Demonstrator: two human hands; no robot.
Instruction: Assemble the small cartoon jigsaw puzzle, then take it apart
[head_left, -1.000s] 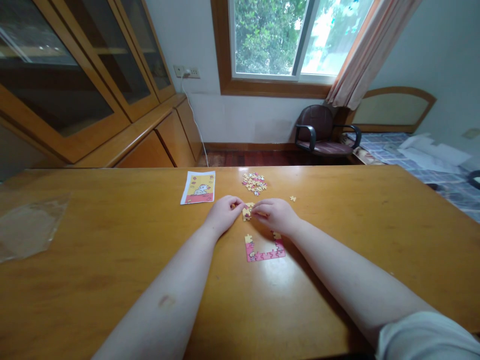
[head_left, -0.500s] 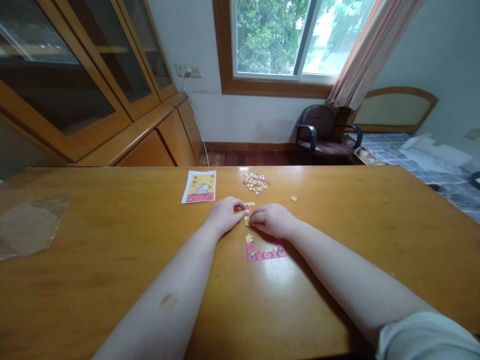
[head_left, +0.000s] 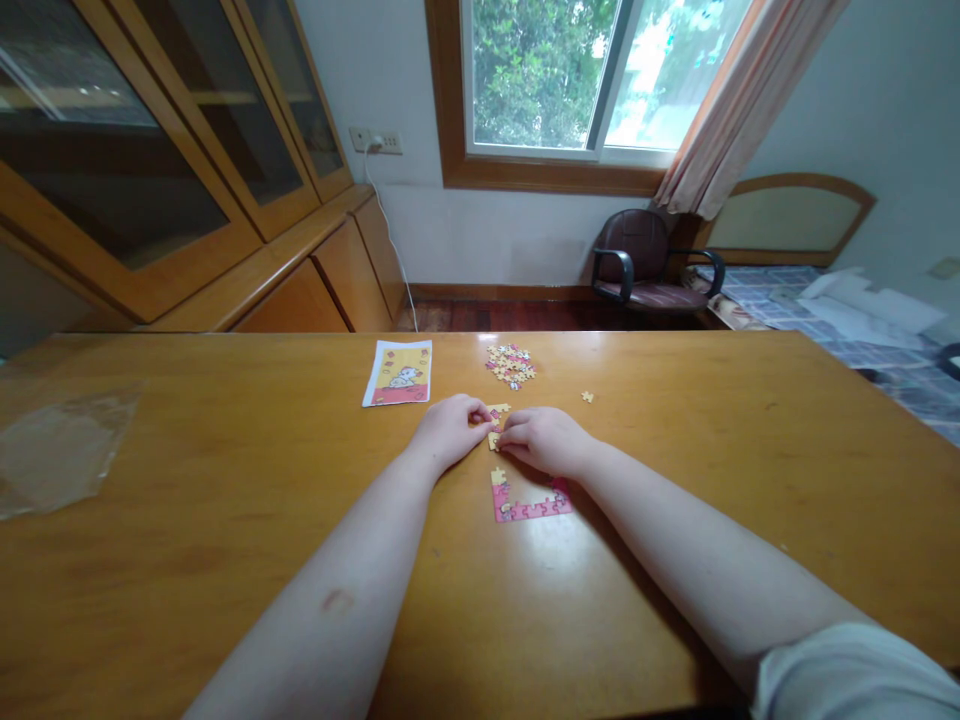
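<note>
On the table, a short column of yellow and pink jigsaw pieces (head_left: 494, 441) lies between my two hands. My left hand (head_left: 453, 432) rests at its left side, thumb and fingertips closed on the edge of a piece. From the right, my right hand (head_left: 549, 440) has its fingers bent down onto the same column, pressing a jigsaw piece; its fingertips hide part of it. Nearer to me, joined pink border pieces (head_left: 534, 510) form a corner and bottom edge, with a yellow piece (head_left: 498, 477) at the upper left end.
Beyond my hands lies a pile of loose jigsaw pieces (head_left: 511, 365). One single piece (head_left: 587, 397) sits apart to the right. A picture card (head_left: 399, 374) with a white animal lies at the left. A clear plastic bag (head_left: 64, 445) is on the far left of the wooden table (head_left: 262, 480).
Hardly anything differs. My right fingertips have shifted very slightly at the column of pieces; my left hand stays in place.
</note>
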